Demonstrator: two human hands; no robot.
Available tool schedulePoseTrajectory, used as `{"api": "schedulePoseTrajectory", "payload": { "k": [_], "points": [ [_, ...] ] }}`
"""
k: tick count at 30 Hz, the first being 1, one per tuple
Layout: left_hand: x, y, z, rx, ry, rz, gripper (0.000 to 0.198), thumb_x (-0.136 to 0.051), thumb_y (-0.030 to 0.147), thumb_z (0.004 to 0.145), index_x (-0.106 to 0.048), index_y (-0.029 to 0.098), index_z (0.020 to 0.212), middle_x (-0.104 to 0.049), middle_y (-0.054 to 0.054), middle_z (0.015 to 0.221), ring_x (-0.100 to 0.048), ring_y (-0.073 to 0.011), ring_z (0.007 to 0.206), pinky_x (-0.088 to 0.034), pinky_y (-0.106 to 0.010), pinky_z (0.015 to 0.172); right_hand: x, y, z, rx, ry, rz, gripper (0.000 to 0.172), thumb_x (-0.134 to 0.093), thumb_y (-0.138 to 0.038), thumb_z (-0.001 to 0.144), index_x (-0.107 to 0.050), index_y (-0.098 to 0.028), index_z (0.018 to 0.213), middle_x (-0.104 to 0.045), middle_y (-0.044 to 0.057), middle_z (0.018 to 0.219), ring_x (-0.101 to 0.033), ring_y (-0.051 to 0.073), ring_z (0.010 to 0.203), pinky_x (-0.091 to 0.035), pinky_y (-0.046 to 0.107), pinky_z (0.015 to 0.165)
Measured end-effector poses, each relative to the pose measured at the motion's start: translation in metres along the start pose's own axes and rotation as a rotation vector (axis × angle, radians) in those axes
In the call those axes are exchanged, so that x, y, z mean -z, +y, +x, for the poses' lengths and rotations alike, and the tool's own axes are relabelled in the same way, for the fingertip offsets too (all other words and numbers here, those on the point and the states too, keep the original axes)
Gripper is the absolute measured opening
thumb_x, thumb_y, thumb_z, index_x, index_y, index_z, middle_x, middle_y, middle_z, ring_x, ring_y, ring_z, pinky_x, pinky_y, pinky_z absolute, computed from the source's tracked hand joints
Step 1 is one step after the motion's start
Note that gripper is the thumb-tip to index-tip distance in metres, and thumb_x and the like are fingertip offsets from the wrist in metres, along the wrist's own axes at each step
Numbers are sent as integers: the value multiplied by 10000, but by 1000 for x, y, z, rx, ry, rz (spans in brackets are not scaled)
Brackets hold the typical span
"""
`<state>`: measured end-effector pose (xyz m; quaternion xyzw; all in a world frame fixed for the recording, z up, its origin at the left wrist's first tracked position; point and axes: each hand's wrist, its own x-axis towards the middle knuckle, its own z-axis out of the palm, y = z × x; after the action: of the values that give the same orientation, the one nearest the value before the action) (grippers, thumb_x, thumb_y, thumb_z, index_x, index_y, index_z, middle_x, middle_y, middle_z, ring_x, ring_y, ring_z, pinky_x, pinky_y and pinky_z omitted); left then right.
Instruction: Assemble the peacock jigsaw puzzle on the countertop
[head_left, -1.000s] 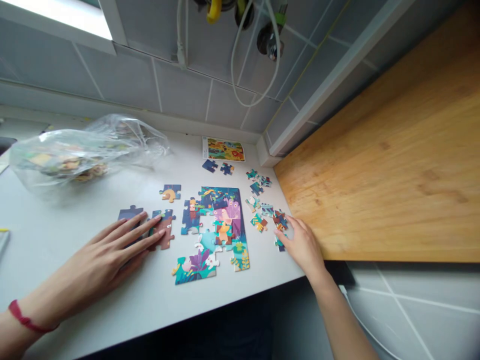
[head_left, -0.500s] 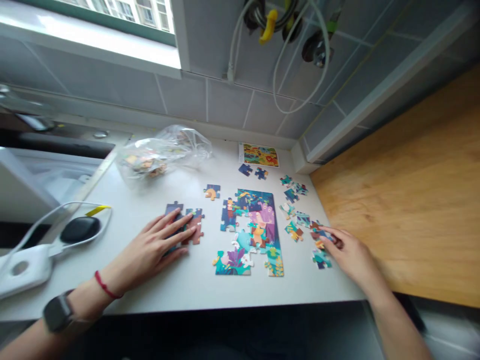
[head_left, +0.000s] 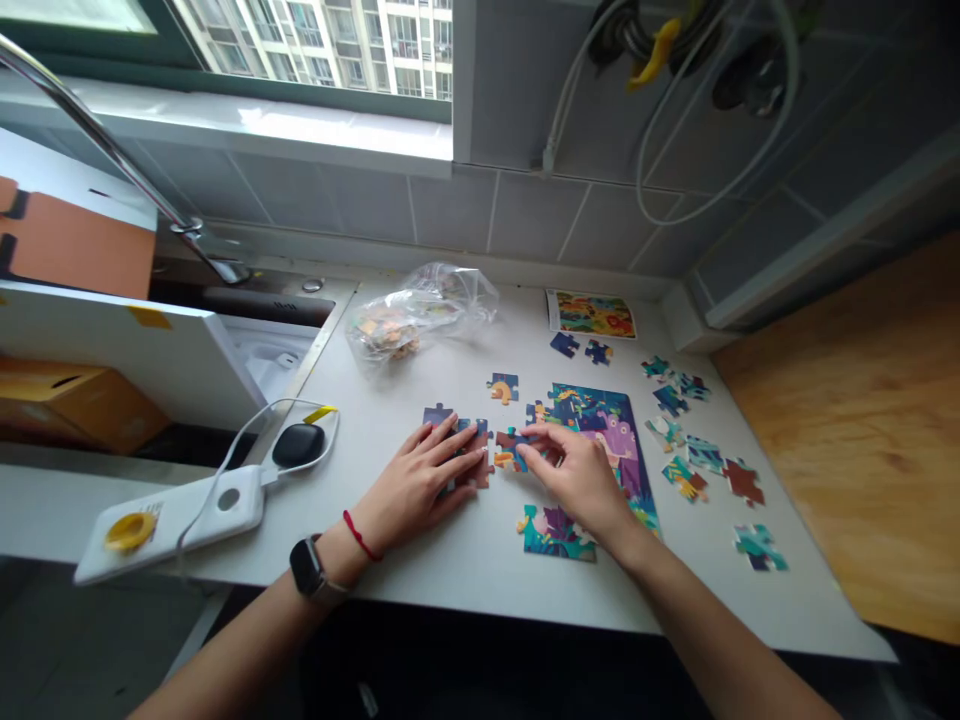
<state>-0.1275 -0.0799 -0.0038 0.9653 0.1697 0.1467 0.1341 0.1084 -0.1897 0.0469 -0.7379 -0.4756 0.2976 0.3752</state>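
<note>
My left hand (head_left: 431, 470) lies flat with fingers spread over a few joined puzzle pieces (head_left: 478, 470), hiding much of them. Just to their right, my right hand (head_left: 581, 470) pinches a puzzle piece (head_left: 511, 452) in dark blue, brown and orange between thumb and fingers. That piece sits close beside the joined pieces; whether they touch I cannot tell. Under and behind my right hand is a larger joined puzzle section (head_left: 592, 402) with a purple animal, partly covered. A teal and purple joined strip (head_left: 551, 533) lies below the hand. A single piece (head_left: 503, 388) with an orange shape lies above.
Several loose pieces (head_left: 705, 453) lie at the right, by a wooden panel (head_left: 847, 420). A picture card (head_left: 592, 314) and a clear plastic bag (head_left: 420, 310) of pieces are at the back. A white power bank (head_left: 180, 525), cable and black case (head_left: 298, 445) lie left.
My right hand has moved left from the loose pieces at the right, bringing a piece beside my left hand. My left hand stays on its joined pieces. The view has shifted left.
</note>
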Motion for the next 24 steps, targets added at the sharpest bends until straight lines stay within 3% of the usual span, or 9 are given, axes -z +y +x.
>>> {"api": "schedulePoseTrajectory", "payload": {
  "k": [6, 11, 17, 20, 24],
  "points": [
    [3, 1, -1, 12, 18, -7, 463, -628, 386, 1030, -614, 310, 1487, -542, -46, 1611, -423, -377, 1543, -429, -570, 1205, -7, 0, 35, 21, -42, -167, 196, -701, -269, 893, -785, -216, 1062, -803, 27, 851, -745, 211, 773, -541, 333, 759],
    [5, 2, -1, 18, 38, -1, 421, -609, 385, 1038, -644, 311, 1451, -565, -24, 1592, -462, -392, 1508, -445, -579, 1177, -11, -2, 39, 65, -52, -289, 139, -703, -254, 915, -771, -217, 1031, -772, 18, 827, -714, 206, 757, -516, 324, 747],
    [6, 4, -1, 30, 58, 7, 417, -601, 381, 1039, -654, 299, 1444, -590, -43, 1567, -488, -387, 1483, -448, -577, 1164, -16, -6, 38, 156, -30, -421, 124, -730, -285, 926, -765, -214, 1021, -723, 53, 941, -700, 235, 901, -536, 355, 830],
    [7, 4, -1, 38, 65, 6, 408, -603, 379, 1035, -664, 301, 1430, -592, -42, 1565, -488, -384, 1481, -443, -579, 1166, -15, -5, 37, 173, -40, -431, 154, -731, -300, 939, -779, -228, 1067, -700, 54, 977, -704, 233, 920, -559, 365, 852],
    [7, 4, -2, 44, 66, -1, 416, -607, 382, 1035, -656, 309, 1441, -590, -43, 1568, -478, -373, 1490, -434, -570, 1174, -10, -2, 36, 175, -88, -431, 330, -812, -308, 889, -760, -213, 1201, -675, 82, 1115, -717, 255, 1016, -583, 403, 936]
  ]
}}
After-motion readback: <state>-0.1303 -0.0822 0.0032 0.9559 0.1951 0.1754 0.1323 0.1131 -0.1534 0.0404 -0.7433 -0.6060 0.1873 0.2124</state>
